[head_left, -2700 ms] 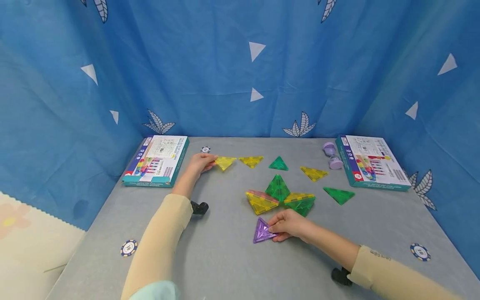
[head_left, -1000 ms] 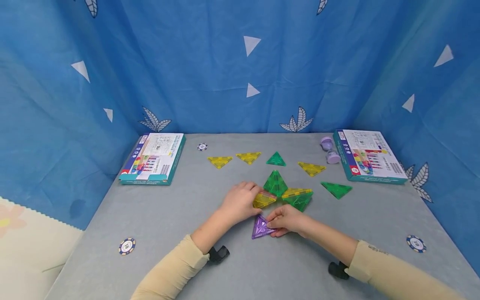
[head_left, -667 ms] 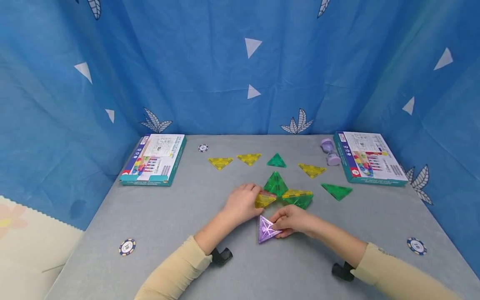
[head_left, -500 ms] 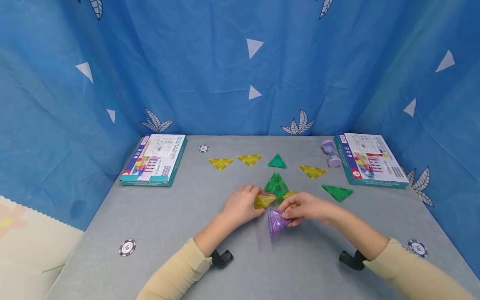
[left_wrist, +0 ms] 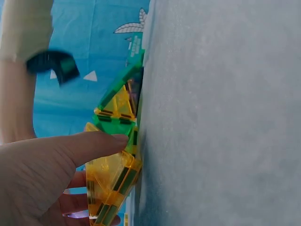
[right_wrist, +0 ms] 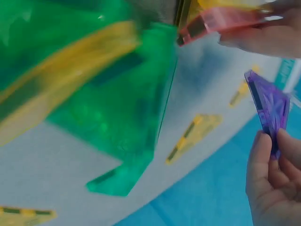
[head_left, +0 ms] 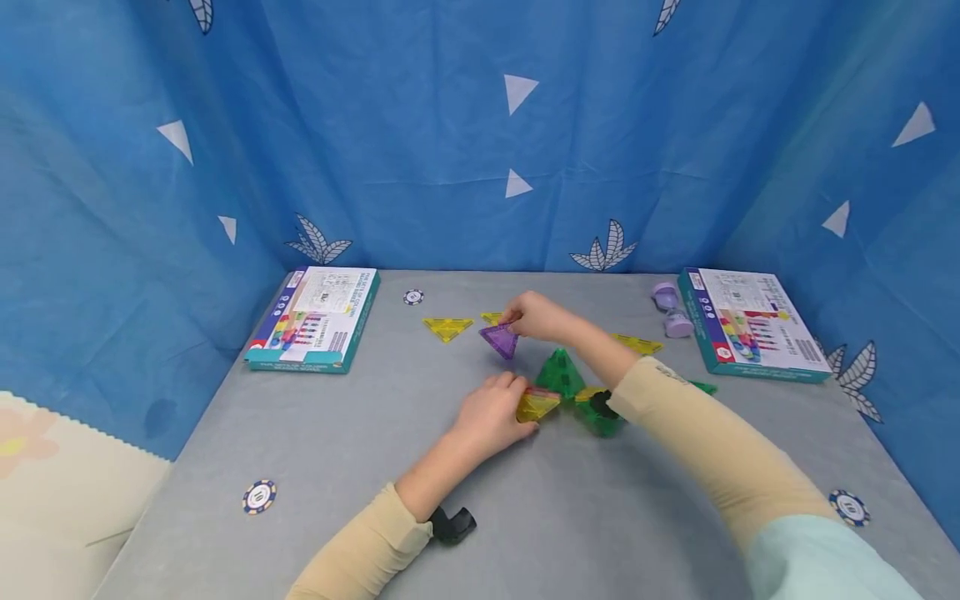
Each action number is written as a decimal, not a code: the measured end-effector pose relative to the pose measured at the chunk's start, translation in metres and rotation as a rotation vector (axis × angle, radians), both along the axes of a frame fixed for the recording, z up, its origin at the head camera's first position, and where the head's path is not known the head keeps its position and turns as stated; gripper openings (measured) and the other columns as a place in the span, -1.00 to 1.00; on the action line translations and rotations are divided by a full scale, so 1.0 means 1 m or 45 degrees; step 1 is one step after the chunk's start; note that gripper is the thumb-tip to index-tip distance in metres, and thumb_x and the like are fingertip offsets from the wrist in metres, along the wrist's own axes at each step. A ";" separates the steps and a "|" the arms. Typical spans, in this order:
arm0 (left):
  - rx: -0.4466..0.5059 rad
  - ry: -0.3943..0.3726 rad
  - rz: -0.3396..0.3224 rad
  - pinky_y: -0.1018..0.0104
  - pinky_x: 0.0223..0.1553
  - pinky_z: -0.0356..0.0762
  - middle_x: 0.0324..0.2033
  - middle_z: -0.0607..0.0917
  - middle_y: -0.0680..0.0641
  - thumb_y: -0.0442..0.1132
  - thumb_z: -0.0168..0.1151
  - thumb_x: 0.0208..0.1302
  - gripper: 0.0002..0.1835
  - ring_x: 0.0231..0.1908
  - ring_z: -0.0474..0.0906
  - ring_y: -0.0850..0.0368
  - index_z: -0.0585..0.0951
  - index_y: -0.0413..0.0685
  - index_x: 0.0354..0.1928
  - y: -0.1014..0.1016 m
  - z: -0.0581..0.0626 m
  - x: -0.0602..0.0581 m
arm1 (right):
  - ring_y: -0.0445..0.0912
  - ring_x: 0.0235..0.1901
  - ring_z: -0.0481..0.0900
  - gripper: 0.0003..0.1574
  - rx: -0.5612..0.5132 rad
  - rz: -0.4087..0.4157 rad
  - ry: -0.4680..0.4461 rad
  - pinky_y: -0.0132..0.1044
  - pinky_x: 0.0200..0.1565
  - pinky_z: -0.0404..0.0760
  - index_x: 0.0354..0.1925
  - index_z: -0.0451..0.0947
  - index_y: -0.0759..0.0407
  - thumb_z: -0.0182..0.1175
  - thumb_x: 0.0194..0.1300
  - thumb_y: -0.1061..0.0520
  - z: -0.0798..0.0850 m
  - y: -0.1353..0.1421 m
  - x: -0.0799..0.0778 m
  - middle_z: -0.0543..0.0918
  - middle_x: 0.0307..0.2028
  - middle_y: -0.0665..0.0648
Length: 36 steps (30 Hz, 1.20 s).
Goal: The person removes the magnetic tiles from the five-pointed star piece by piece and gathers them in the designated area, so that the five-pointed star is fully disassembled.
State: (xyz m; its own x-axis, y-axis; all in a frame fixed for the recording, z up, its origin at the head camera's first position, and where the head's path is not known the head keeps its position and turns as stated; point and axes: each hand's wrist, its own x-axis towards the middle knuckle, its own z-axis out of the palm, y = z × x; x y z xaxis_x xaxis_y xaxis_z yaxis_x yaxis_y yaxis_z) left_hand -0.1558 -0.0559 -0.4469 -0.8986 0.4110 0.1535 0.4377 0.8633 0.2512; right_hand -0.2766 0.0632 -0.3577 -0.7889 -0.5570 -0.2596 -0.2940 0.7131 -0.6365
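My right hand (head_left: 542, 318) pinches a purple triangular magnetic tile (head_left: 500, 340) by one corner, above the back of the table; in the right wrist view the tile (right_wrist: 273, 103) stands up from thumb and fingers. My left hand (head_left: 491, 417) grips a yellow-and-red piece of joined magnetic tiles (head_left: 537, 407), thumb in front and fingers behind in the left wrist view. Beside that piece stand a green pyramid of tiles (head_left: 561, 375) and a green-and-yellow piece (head_left: 600, 425), partly covered by the right wrist's black camera (head_left: 604, 403).
A yellow tile (head_left: 447, 328) lies left of the purple one; another yellow tile (head_left: 491, 318) shows behind it. The right arm partly hides a yellow tile (head_left: 637, 343) and a green tile (head_left: 703, 387). Boxes (head_left: 313, 321) (head_left: 757, 325) and an hourglass (head_left: 672, 310) stand farther out.
My right hand has carried the purple tile from in front of the joined pieces to the back row. My left hand earlier left a yellow tile there and came to the yellow-and-red piece.
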 end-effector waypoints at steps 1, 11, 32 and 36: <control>0.000 0.005 -0.003 0.20 -0.24 0.54 -0.16 0.54 0.01 0.14 0.39 -0.03 -0.40 -0.17 0.49 0.09 0.51 0.00 0.01 0.001 0.000 0.000 | -0.03 -0.18 0.56 -0.72 0.042 0.037 0.015 -0.28 -0.20 0.57 -0.06 0.59 0.31 0.05 0.31 0.35 -0.004 -0.007 -0.003 0.61 -0.09 0.24; 0.013 0.035 -0.038 0.23 -0.21 0.53 -0.16 0.55 0.01 0.12 0.40 -0.04 -0.42 -0.17 0.47 0.08 0.52 0.00 0.00 0.005 0.001 0.002 | -0.01 0.01 0.50 -0.55 0.201 0.152 -0.016 -0.24 -0.01 0.51 -0.01 0.58 0.30 -0.09 0.23 0.49 -0.031 -0.033 -0.013 0.59 0.00 0.21; 0.068 -0.014 0.004 0.21 -0.25 0.55 -0.20 0.55 0.03 0.10 0.43 -0.06 -0.44 -0.19 0.49 0.09 0.53 0.02 -0.04 0.001 -0.002 0.001 | 0.07 -0.14 0.57 -0.63 -0.499 -0.180 -0.076 -0.07 -0.11 0.58 0.04 0.52 0.25 0.16 0.31 0.11 -0.022 0.064 0.080 0.62 -0.13 0.22; 0.089 -0.036 0.018 0.22 -0.25 0.55 -0.19 0.55 0.03 0.10 0.42 -0.05 -0.44 -0.18 0.50 0.10 0.53 0.02 -0.03 -0.001 0.001 0.000 | 0.19 -0.21 0.59 -0.60 -0.583 -0.265 -0.288 -0.01 -0.14 0.59 -0.01 0.51 0.39 0.18 0.29 0.12 -0.039 0.084 0.112 0.64 -0.21 0.32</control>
